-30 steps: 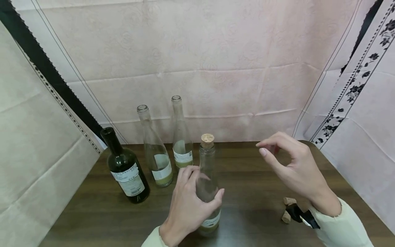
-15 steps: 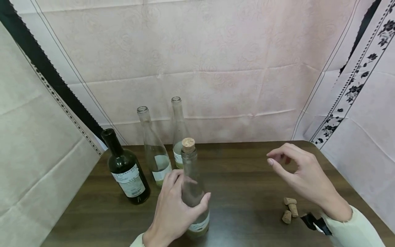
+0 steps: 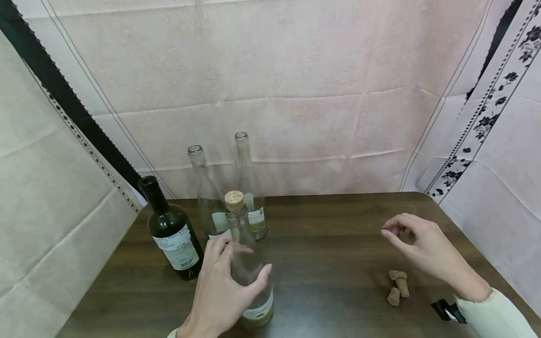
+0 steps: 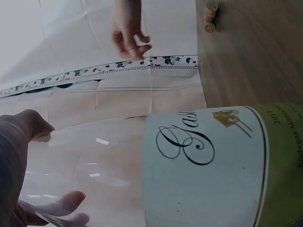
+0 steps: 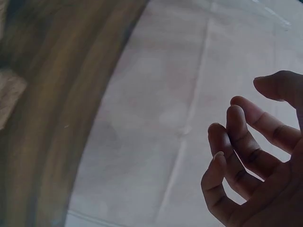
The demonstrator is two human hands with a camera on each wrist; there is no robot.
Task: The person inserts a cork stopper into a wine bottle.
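My left hand grips a clear glass bottle around its body, thumb on the near right side. A cork sits in that bottle's mouth. Its white label with script lettering and a green lower band fills the right of the left wrist view. My right hand hovers over the right of the table with fingers loosely bent and nothing between them. Below and left of it lie several loose corks. In the right wrist view the right hand's fingers are bent and apart from the thumb.
A dark green wine bottle stands at the left of the wooden table. Two uncorked clear bottles stand behind the held one: the left one and the right one. Pale cloth hangs around the table's back and sides.
My left hand has moved left with the corked bottle, towards the other bottles. My right hand has drawn back to the right and lower, and the loose corks have come into fuller view.
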